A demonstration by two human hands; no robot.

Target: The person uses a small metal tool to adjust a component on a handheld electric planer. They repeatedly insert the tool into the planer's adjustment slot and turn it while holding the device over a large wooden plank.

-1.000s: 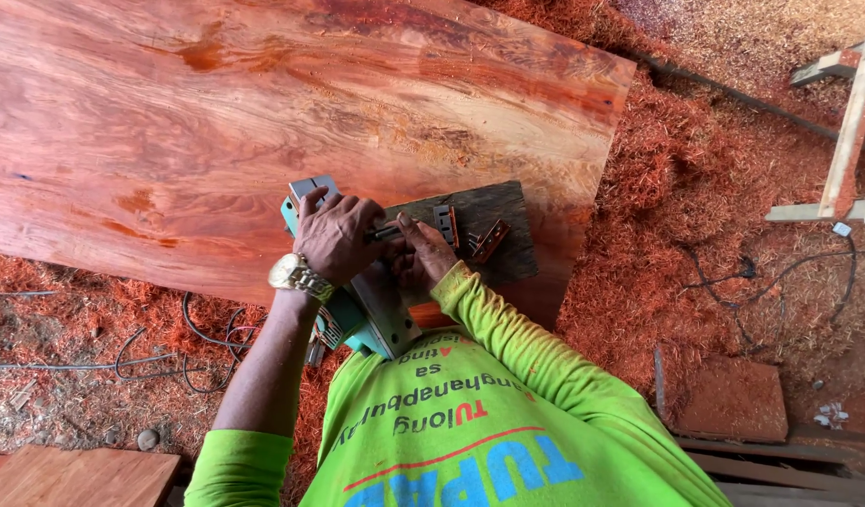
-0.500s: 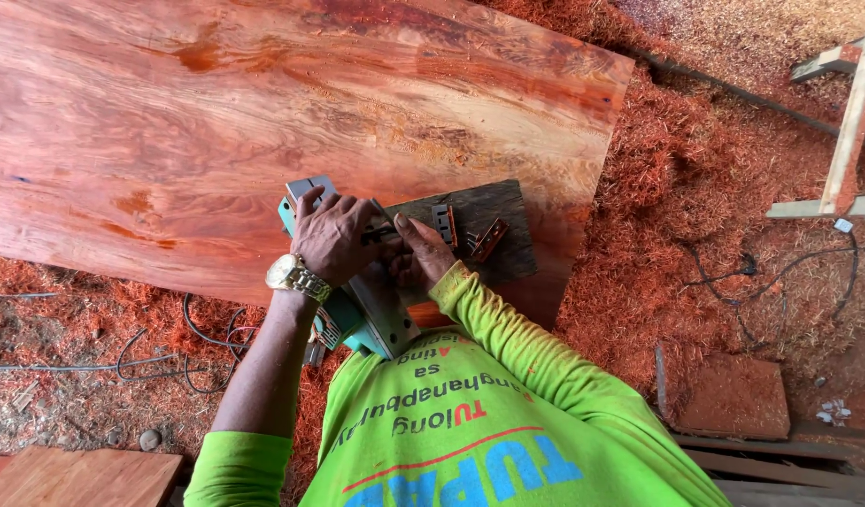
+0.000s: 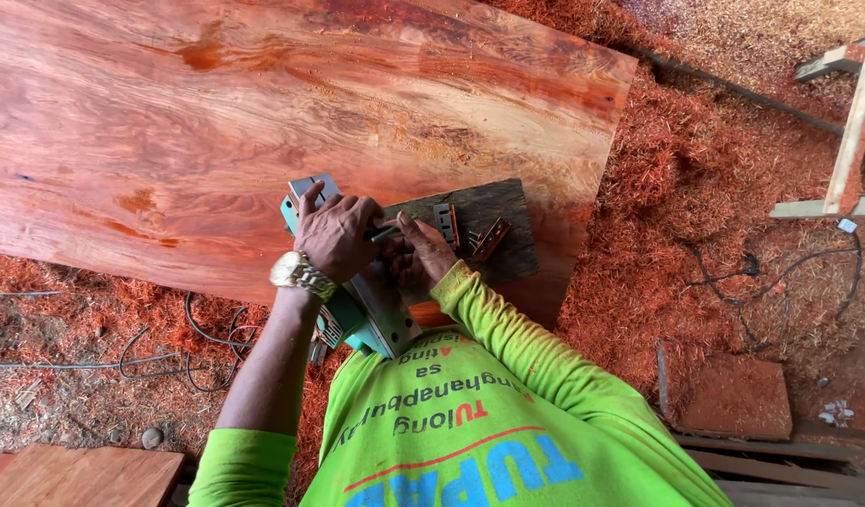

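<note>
1. Barely anything has moved since the earlier frames: both hands stay on the planer, and the left hand [image 3: 337,233] sits a touch further over its front end.
2. Red wood slab [image 3: 263,122] fills the upper left, smooth with wavy grain and darker orange blotches; its right edge ends at a clean corner, and its near edge runs diagonally toward the person.
3. Red sawdust [image 3: 695,178] covers the ground right of and below the slab, piled loose, with open room there.
4. Dark worn board [image 3: 489,230] lies on the slab's near right corner, just beyond the hands, with small metal pieces [image 3: 470,230] on it.
5. Teal electric planer [image 3: 362,310] rests upside down at the slab's near edge, grey sole plate up, partly hidden under the hands.
6. Left hand, with a gold wristwatch [image 3: 299,274], lies over the planer's front, fingers curled down and pressed together on the body.
7. Right hand [image 3: 421,252], in a lime green sleeve, has its fingers bunched, pinching a thin dark tool [image 3: 384,234] against the planer; what kind I cannot tell.
8. Black cables [image 3: 169,347] loop over the sawdust at lower left.
9. Pale wooden frame [image 3: 850,131] stands at the far right, well apart.
10. Reddish block [image 3: 733,394] sits at lower right, near stacked boards.
</note>
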